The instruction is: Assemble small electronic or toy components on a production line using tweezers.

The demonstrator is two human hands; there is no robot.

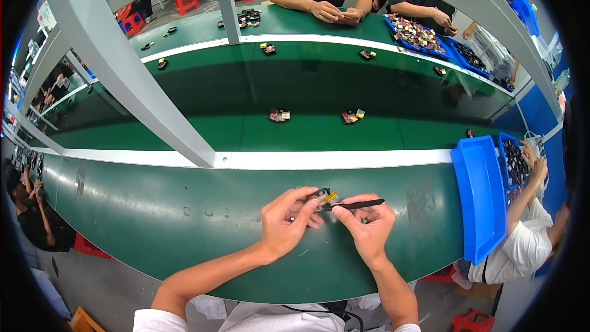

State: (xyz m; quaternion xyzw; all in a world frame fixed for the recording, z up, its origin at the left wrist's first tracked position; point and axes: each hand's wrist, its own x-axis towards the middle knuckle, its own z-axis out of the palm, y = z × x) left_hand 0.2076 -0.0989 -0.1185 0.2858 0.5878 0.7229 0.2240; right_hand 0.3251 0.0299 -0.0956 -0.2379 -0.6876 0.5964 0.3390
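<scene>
My left hand (286, 221) pinches a small black electronic part (320, 193) with a yellow label (332, 197) above the near green work surface. In my right hand (370, 226) is a slim black stick-like tool (364, 204), held between thumb and fingers. Its left end points at the part and appears to touch it. The fingers of both hands are close together around the part, so its lower side is hidden. Whether the tool is tweezers or a single stick I cannot tell.
An empty-looking blue tray (469, 209) stands at the right edge of my bench. Beyond a white rail (344, 159), a green conveyor belt (307, 138) carries small parts (279, 115). A grey metal post (132, 74) slants across the left. Co-workers sit opposite and on both sides.
</scene>
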